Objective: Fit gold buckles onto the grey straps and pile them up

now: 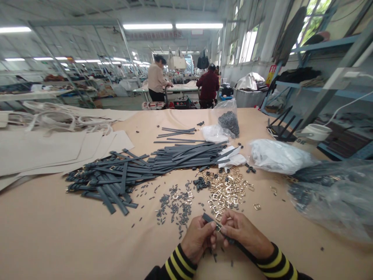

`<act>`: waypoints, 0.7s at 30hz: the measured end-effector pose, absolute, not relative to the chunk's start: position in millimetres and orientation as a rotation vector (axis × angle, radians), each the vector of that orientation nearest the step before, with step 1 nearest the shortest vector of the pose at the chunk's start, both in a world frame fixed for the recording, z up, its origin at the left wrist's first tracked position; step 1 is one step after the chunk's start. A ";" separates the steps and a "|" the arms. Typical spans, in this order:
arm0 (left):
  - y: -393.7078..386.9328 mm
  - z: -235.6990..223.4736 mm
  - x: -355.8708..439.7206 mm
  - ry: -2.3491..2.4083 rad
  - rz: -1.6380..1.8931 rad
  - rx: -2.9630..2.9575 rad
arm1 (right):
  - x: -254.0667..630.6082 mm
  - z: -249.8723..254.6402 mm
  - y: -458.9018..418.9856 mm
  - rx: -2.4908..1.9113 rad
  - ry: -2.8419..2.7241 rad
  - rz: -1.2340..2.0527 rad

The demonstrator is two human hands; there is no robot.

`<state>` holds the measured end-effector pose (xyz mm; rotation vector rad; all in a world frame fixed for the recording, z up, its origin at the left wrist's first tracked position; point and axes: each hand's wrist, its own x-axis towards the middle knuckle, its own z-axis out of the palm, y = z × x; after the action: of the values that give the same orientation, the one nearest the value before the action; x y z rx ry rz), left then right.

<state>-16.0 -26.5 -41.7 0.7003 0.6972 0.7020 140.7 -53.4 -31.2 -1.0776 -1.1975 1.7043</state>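
Tabletop (43, 237), strap (208, 218) in both hands (196, 237)

We wear black cuffs (180, 264) ringed with yellow stripes. Our strap (209, 218) is dark grey, matching the piled straps (189, 155) beyond it. We see shiny gold on the buckles (227, 190) and dark grey again on the small bits (164, 204). Our table (52, 229) is a plain tan, and the panels (49, 147) to the left are cream, with paler, off-white loops (54, 119). To the right, we find a black router (284, 126), a whitish bucket (314, 132) and a light blue shelf (329, 42). Farther off, we notice one beige top (156, 77), one dark red top (209, 83) and a yellow-and-red sign (272, 72).
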 end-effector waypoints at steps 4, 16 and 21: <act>-26.2 -39.6 -16.1 0.674 0.673 0.725 | 136.8 -27.8 -52.7 -1.061 -1.211 1.696; -25.6 -45.4 -16.6 0.833 0.731 1.173 | 132.2 -25.1 -54.4 -1.333 -1.407 1.428; -27.4 -39.5 -15.3 0.743 0.710 0.794 | 132.0 -25.0 -53.8 -1.215 -1.269 1.548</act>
<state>-15.3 -27.4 -39.5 0.7939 0.7429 0.7096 132.0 -53.8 -25.0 -1.2147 -1.2689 1.5482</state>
